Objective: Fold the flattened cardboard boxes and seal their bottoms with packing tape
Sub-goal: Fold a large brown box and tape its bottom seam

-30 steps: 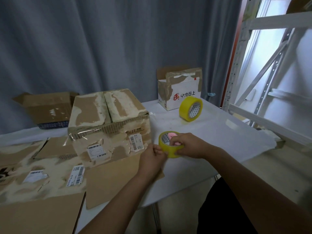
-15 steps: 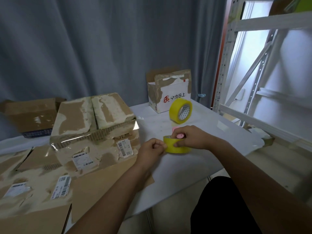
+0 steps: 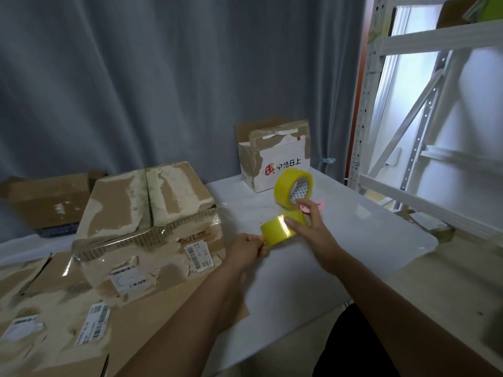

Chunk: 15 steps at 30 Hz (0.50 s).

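Tape roll (image 3: 283, 227) sits in the right hand (image 3: 307, 229), fingers curled over its top and a pink object (image 3: 307, 206), perhaps a cutter, caught under them; what it is cannot be told. The left hand (image 3: 249, 247) pinches the free end of the tape at the roll's lower left edge, and a short glossy strip (image 3: 283, 229) shows between the two hands. Both hands hover above the white table (image 3: 367, 240), just right of the folded box (image 3: 147, 221), which stands on flat cardboard (image 3: 49, 317) with its closed flaps up and a centre seam (image 3: 148, 197) running front to back. A second roll (image 3: 292, 190) stands on edge farther back, beside a small white box (image 3: 275, 156), and another open box (image 3: 49, 200) lies at far left. The step in hand looks like drawing out a length of tape for that seam. To do it well, the person should hold the pinch firm at the very end, so the tape does not snap back onto the roll, and pull straight and level so the strip neither twists nor sticks to itself. Enough should come off to cover the seam and lap down both sides. The sticky face should point down toward the box before it is laid. The flaps look torn and rough, so firm pressing along the seam will likely be needed.
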Each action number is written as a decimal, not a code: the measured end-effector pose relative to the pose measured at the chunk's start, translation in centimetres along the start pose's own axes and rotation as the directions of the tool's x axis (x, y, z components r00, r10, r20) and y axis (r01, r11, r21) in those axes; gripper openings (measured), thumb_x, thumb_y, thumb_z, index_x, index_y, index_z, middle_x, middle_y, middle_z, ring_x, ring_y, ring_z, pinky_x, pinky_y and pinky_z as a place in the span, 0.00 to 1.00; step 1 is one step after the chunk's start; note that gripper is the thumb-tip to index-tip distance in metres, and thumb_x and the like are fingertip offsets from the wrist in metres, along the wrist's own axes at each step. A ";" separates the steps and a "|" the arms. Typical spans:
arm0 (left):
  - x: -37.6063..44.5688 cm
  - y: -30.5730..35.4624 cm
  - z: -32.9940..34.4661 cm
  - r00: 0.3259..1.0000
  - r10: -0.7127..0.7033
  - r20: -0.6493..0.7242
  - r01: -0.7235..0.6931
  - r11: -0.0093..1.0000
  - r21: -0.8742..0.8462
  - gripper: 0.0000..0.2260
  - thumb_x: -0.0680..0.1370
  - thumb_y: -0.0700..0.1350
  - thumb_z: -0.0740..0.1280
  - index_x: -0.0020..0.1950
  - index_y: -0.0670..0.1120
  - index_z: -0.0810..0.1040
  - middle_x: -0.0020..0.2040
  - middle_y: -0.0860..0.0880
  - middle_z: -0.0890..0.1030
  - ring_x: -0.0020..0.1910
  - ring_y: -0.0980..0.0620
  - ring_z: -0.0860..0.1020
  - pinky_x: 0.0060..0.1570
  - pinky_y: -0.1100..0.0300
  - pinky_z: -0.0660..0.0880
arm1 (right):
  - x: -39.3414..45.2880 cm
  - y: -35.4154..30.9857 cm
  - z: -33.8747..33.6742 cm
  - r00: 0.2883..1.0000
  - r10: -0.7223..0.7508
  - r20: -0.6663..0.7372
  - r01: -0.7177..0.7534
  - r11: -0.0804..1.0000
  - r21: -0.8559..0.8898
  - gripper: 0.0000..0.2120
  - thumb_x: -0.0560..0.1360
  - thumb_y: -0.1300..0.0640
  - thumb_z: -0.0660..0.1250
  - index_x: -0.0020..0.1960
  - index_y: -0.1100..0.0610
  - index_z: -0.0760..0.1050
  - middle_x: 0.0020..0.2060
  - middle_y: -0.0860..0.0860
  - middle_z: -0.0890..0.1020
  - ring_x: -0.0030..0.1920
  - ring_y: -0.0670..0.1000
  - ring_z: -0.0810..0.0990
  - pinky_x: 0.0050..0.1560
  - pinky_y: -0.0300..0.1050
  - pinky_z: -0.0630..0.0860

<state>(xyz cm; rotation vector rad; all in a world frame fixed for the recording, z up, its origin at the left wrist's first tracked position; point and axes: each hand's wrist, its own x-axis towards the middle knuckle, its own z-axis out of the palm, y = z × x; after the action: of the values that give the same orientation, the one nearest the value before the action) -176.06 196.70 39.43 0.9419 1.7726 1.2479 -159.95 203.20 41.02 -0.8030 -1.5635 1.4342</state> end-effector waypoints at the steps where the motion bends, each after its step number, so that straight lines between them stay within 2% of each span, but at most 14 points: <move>1: 0.2 0.2 0.5 1.000 -0.026 0.013 0.026 1.000 -0.017 0.17 0.79 0.37 0.61 0.30 0.43 0.76 0.27 0.46 0.75 0.26 0.55 0.70 0.28 0.67 0.67 | 0.2 -0.4 -0.7 1.000 0.005 0.007 -0.005 0.999 0.049 0.25 0.68 0.44 0.72 0.62 0.40 0.68 0.62 0.48 0.72 0.59 0.51 0.77 0.58 0.48 0.77; 4: 0.6 0.8 2.4 0.995 -0.090 0.040 0.093 0.992 -0.084 0.14 0.77 0.34 0.62 0.31 0.41 0.76 0.28 0.43 0.75 0.25 0.53 0.71 0.28 0.65 0.69 | 1.0 -1.2 -2.2 0.999 0.013 0.046 -0.015 1.000 0.025 0.21 0.67 0.43 0.73 0.56 0.38 0.70 0.61 0.52 0.75 0.57 0.54 0.79 0.56 0.55 0.79; 6: 0.6 0.8 3.5 0.992 -0.105 0.066 0.109 0.992 -0.063 0.13 0.76 0.32 0.61 0.31 0.40 0.74 0.28 0.43 0.74 0.23 0.53 0.71 0.25 0.66 0.68 | 1.8 -1.4 -2.3 1.000 -0.017 0.026 0.020 0.990 -0.141 0.19 0.70 0.48 0.74 0.56 0.41 0.69 0.60 0.52 0.75 0.56 0.53 0.79 0.55 0.54 0.80; 8: 1.3 0.4 3.8 0.994 -0.092 0.053 0.092 0.996 0.011 0.16 0.75 0.33 0.59 0.28 0.42 0.75 0.28 0.42 0.75 0.26 0.48 0.73 0.28 0.64 0.70 | 2.6 -1.4 -2.2 0.994 -0.103 -0.022 0.090 0.943 -0.320 0.21 0.70 0.52 0.75 0.58 0.46 0.69 0.59 0.51 0.74 0.57 0.52 0.76 0.56 0.54 0.78; 9: 1.7 0.1 3.6 0.997 -0.068 0.023 0.066 0.995 0.080 0.18 0.74 0.34 0.59 0.26 0.43 0.76 0.27 0.43 0.77 0.29 0.46 0.75 0.31 0.60 0.73 | 3.0 -1.2 -2.3 0.987 -0.153 -0.044 0.123 0.908 -0.401 0.22 0.70 0.52 0.75 0.58 0.48 0.68 0.58 0.51 0.73 0.57 0.51 0.75 0.57 0.53 0.76; 11: 3.0 -0.6 2.8 0.999 -0.019 -0.049 0.032 0.961 0.276 0.14 0.73 0.40 0.60 0.29 0.42 0.79 0.29 0.43 0.80 0.32 0.43 0.79 0.39 0.53 0.78 | 3.7 -1.1 -2.9 0.977 -0.204 -0.065 0.134 0.818 -0.560 0.24 0.68 0.53 0.76 0.58 0.50 0.68 0.56 0.51 0.71 0.58 0.52 0.72 0.58 0.51 0.72; 15: 3.4 -0.2 1.9 0.998 0.046 -0.036 -0.015 0.797 0.604 0.11 0.75 0.44 0.63 0.39 0.39 0.80 0.42 0.40 0.83 0.46 0.41 0.81 0.44 0.57 0.74 | 4.9 -1.0 -3.6 0.997 -0.075 0.010 0.060 0.703 -0.708 0.28 0.69 0.50 0.75 0.63 0.52 0.66 0.60 0.54 0.68 0.59 0.58 0.72 0.59 0.54 0.73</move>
<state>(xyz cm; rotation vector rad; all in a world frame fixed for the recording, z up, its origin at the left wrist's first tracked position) -175.87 200.39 38.28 1.2998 2.2611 0.7123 -158.78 209.04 42.74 -1.1741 -2.1395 0.7206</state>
